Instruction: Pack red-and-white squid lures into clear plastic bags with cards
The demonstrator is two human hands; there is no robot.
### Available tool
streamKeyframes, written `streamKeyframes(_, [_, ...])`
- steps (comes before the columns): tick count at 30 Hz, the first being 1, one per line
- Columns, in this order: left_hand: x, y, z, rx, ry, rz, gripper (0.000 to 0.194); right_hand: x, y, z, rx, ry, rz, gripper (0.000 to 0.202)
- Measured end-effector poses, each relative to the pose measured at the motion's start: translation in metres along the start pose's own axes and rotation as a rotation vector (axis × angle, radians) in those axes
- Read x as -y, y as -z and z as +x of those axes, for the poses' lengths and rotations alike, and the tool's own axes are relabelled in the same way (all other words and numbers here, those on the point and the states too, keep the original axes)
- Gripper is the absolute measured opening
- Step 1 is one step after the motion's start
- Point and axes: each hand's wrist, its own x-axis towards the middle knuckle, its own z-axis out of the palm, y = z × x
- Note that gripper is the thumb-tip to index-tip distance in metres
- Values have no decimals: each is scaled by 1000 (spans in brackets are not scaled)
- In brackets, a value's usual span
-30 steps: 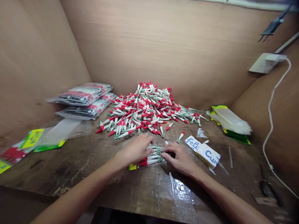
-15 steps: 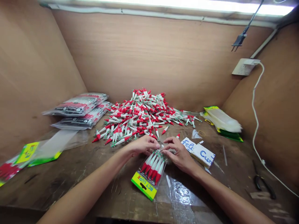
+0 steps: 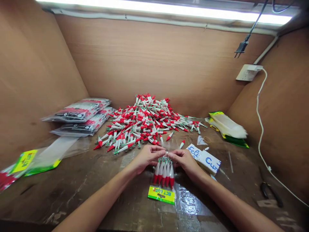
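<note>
Stacked bags sit left, then a lure pile, a lettered block and pliers. Left hand and right hand pinch the lure packet at its far end, its body extending nearer than the fingertips.

There are two hands, one packet with five lures in it, one heap of loose lures too many to count, one pair of pliers, one hanging plug and one light.
</note>
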Motion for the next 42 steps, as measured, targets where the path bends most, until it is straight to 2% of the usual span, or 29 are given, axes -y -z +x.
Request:
streamKeyframes(3, [5,0,2,-10,13,28,48,-2,2,2,-3,6,-45,42])
streamKeyframes(10, [10,2,5,-22,34,65,42,-7,5,6,26,139,-294,40])
streamKeyframes(15, [13,4,5,3,58,81,41,-3,2,5,65,100,-371,44])
streamKeyframes(21, [11,2,2,20,43,93,41,-3,1,5,94,52,-274,44])
streamKeyframes(28, [12,-1,1,108,73,88,43,-1,0,3,112,2,-193,43])
streamKeyframes(31, [13,-1,2,98,70,88,44,1,-1,1,112,-19,-145,44])
streamKeyframes(36, [14,1,4,66,80,62,45,-1,1,1,175,-121,68,44])
streamKeyframes(42, [9,5,2,139,161,-14,53,-7,5,2,110,-101,11,43])
